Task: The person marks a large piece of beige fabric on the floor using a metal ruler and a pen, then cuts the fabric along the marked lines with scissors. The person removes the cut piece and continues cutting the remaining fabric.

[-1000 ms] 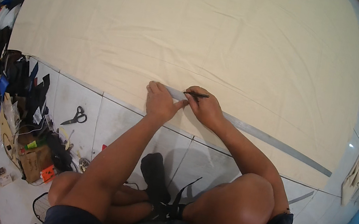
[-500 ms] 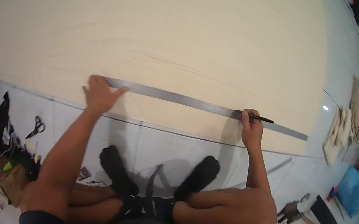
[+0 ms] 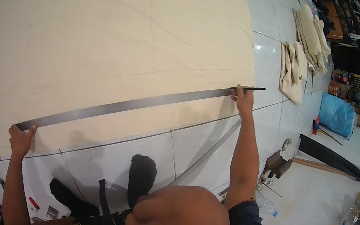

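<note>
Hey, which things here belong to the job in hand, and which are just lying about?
In use: cloth; ruler, left hand at one end; pen in right hand.
Apparently just lying about: blue bag; bottle; black strip.

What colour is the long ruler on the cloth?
The long ruler is grey; the head view shows it best.

Long, flat grey ruler (image 3: pixel 136 106) on broad cream fabric sheet (image 3: pixel 83 36), along near edge. Left hand (image 3: pixel 21 140) at ruler's left end; right hand (image 3: pixel 244 99), with slim black pen (image 3: pixel 258 88), at right end. Right of sheet: folded cream cloths (image 3: pixel 293 74) on white tiled floor (image 3: pixel 270 56), then blue plastic bag (image 3: pixel 337 116).
</note>
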The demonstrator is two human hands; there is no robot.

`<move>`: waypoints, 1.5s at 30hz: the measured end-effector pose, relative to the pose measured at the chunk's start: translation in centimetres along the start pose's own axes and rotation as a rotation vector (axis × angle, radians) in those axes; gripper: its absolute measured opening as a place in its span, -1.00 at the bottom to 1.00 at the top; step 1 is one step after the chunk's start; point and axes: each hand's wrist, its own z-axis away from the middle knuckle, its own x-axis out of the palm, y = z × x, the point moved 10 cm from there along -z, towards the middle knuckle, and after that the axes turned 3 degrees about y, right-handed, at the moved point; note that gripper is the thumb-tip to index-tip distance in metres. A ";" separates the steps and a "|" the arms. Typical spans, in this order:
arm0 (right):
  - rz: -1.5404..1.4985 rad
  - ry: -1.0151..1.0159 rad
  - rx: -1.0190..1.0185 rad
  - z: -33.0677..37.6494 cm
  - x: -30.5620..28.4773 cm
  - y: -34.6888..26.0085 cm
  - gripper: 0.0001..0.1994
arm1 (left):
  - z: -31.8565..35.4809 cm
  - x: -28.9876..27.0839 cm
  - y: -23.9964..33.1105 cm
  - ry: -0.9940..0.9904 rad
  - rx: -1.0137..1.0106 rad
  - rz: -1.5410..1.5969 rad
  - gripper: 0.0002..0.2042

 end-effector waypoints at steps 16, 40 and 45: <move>0.086 0.387 0.051 -8.2 -9.4 3.0 -0.71 | -0.6 0.5 -0.9 -0.063 0.028 0.063 0.00; 0.785 0.382 -0.324 -0.8 -3.9 -3.1 -0.71 | -0.3 0.1 -0.3 -0.018 0.069 0.109 -0.03; 0.874 0.255 -0.401 5.2 3.1 -6.3 -0.73 | -0.4 0.4 -0.8 0.005 0.068 0.117 -0.04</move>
